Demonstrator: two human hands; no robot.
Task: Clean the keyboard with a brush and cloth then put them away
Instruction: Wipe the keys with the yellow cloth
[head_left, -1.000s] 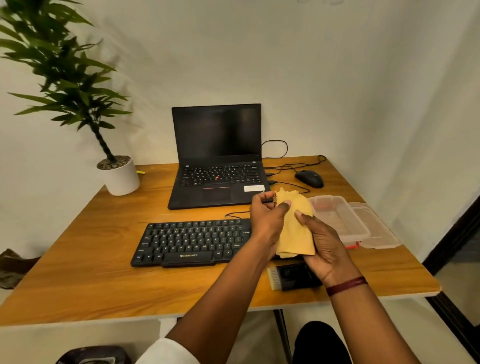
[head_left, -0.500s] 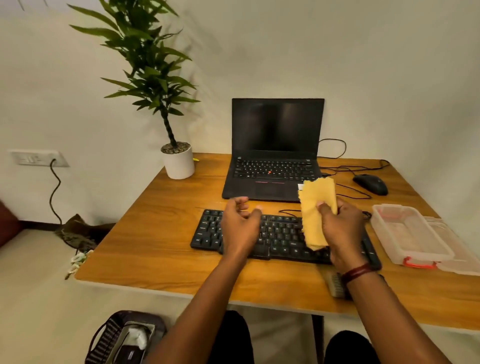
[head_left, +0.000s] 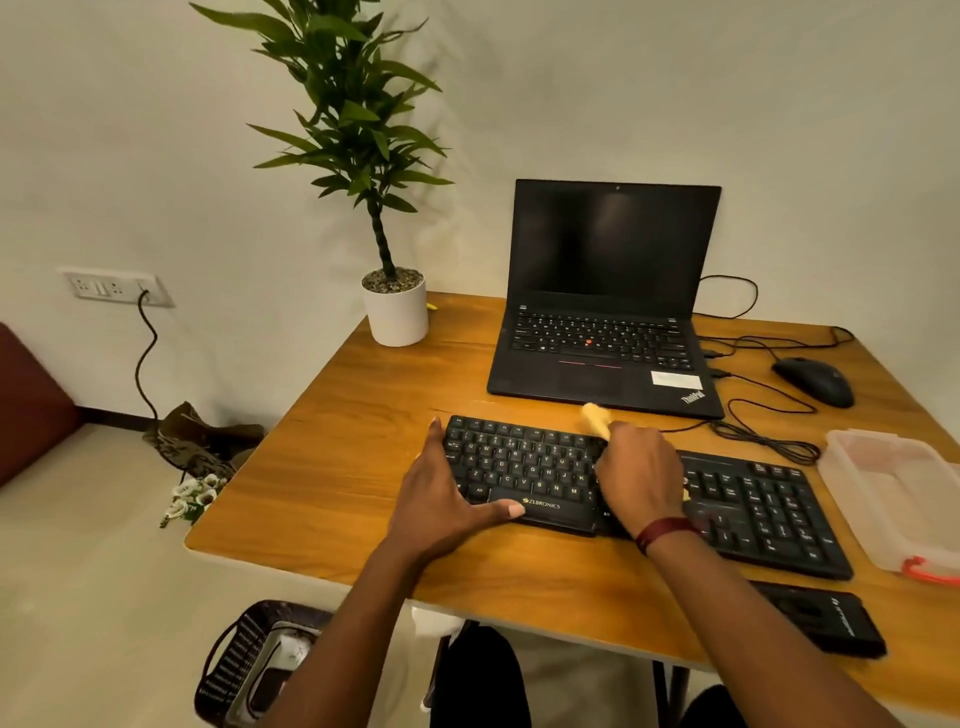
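Note:
A black keyboard (head_left: 758, 504) lies across the front of the wooden desk (head_left: 337, 467). My left hand (head_left: 441, 499) rests spread on its left end, thumb at the front edge by the spacebar, fingers around the left side. My right hand (head_left: 641, 473) presses down on the keyboard's middle, closed around a yellow cloth (head_left: 596, 418); only a corner of the cloth pokes out beyond my fingers. A black brush (head_left: 826, 621) lies flat on the desk near the front edge, to the right of my right forearm.
An open black laptop (head_left: 605, 332) stands behind the keyboard. At the right are a black mouse (head_left: 813, 382) with looped cables and a clear plastic box (head_left: 893, 493) with a red clip. A potted plant (head_left: 395, 306) stands at the back left corner. A basket (head_left: 244, 665) sits on the floor.
My right hand has come down from mid-air and pressed the cloth onto the keyboard. My left hand has dropped onto the keyboard's left end. The view has swung left and closer.

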